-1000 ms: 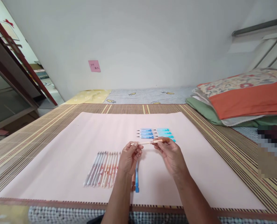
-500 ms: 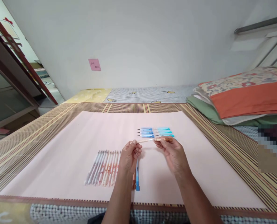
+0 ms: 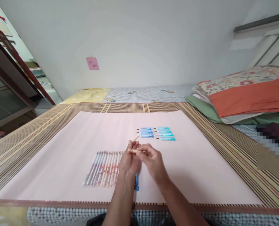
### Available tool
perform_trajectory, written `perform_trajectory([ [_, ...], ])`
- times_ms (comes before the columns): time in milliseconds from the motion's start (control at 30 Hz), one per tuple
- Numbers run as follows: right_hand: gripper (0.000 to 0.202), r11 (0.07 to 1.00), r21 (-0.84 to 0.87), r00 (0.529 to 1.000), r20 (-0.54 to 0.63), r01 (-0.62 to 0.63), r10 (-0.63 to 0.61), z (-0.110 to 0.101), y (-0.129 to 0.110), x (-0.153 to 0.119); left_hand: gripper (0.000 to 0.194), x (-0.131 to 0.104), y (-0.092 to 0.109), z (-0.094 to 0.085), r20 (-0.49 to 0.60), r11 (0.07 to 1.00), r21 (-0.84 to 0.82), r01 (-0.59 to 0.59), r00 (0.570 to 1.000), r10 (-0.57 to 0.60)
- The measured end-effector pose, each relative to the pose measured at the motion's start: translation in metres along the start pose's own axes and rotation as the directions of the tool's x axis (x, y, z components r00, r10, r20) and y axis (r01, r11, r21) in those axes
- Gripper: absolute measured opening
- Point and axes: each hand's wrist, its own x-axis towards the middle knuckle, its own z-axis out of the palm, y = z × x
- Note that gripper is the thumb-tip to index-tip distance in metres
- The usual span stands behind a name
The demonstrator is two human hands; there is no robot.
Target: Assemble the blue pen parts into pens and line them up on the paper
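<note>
My left hand (image 3: 129, 160) is closed round a slim, pale peach pen-like barrel (image 3: 136, 137), whose white end sticks up past the fingers. Between the fingertips of my right hand (image 3: 152, 158) is a short peach pen piece (image 3: 132, 151), its end reaching over the left palm. The two hands overlap, so contact between the pieces cannot be made out. Just below the left hand lies a blue pen (image 3: 136, 183), partly hidden by the wrist. To its left is a row of several pale, patterned pens (image 3: 101, 169).
Dark-pointed blue pens (image 3: 147, 132) and teal pens (image 3: 165, 135) lie in two columns beyond my hands. All rest on a pink sheet (image 3: 59, 157) over a striped mat (image 3: 45, 125). Folded bedding (image 3: 247, 94) is at the right; a wall (image 3: 139, 47) stands behind.
My right hand has moved left and slightly down with its pen piece, over the left palm. The left hand's barrel now points up instead of toward the right hand.
</note>
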Motion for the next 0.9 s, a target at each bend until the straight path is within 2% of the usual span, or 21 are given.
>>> perform_trajectory([
  [33, 0.003, 0.987, -0.118, 0.994, -0.001, 0.108, -0.108, 0.009, 0.001, -0.005, 0.025, -0.001, -0.001, 0.000, -0.006, 1.000, -0.010, 0.027, 1.000, -0.027],
  [100, 0.007, 0.904, -0.341, 0.964, 0.023, 0.257, -0.265, 0.022, 0.002, -0.013, 0.025, -0.003, -0.001, -0.001, -0.013, 0.997, -0.023, 0.072, 0.997, -0.072],
  [200, 0.016, 0.725, -0.596, 0.925, 0.082, 0.345, -0.372, 0.027, 0.002, -0.018, 0.029, -0.006, 0.001, 0.000, -0.030, 0.996, -0.008, 0.087, 0.996, -0.087],
  [267, 0.018, 0.645, -0.660, 0.903, 0.124, 0.385, -0.412, 0.023, 0.000, -0.016, 0.030, -0.007, 0.001, 0.002, -0.031, 0.996, 0.019, 0.088, 0.996, -0.087],
  [367, 0.016, 0.657, -0.606, 0.882, 0.182, 0.449, -0.435, 0.002, -0.002, -0.007, 0.031, -0.008, 0.001, 0.002, -0.010, 0.996, 0.056, 0.072, 0.997, -0.071],
  [433, 0.014, 0.699, -0.575, 0.901, 0.194, 0.425, -0.388, -0.022, -0.001, 0.002, 0.031, -0.008, 0.002, 0.000, 0.060, 0.996, 0.080, 0.045, 0.997, -0.050],
  [500, 0.015, 0.688, -0.668, 0.956, 0.146, 0.284, -0.253, -0.050, 0.004, 0.010, 0.028, -0.008, 0.004, -0.002, 0.144, 0.995, 0.101, 0.022, 0.989, -0.037],
  [567, 0.017, 0.579, -0.808, 0.994, 0.072, 0.107, -0.082, -0.073, 0.010, 0.016, 0.025, -0.007, 0.004, -0.005, 0.175, 0.992, 0.125, 0.008, 0.984, -0.030],
  [600, 0.018, 0.524, -0.849, 0.998, 0.059, 0.063, -0.024, -0.081, 0.013, 0.018, 0.024, -0.006, 0.003, -0.005, 0.171, 0.990, 0.143, 0.000, 0.985, -0.025],
  [700, 0.021, 0.419, -0.908, 0.994, 0.055, 0.013, 0.089, -0.088, 0.018, 0.020, 0.027, -0.003, 0.001, -0.006, 0.139, 0.980, 0.197, -0.023, 0.990, -0.005],
  [900, 0.025, 0.285, -0.958, 0.987, 0.062, 0.017, 0.150, -0.078, 0.010, 0.020, 0.026, -0.005, 0.002, -0.006, 0.107, 0.983, 0.182, -0.024, 0.994, 0.005],
])
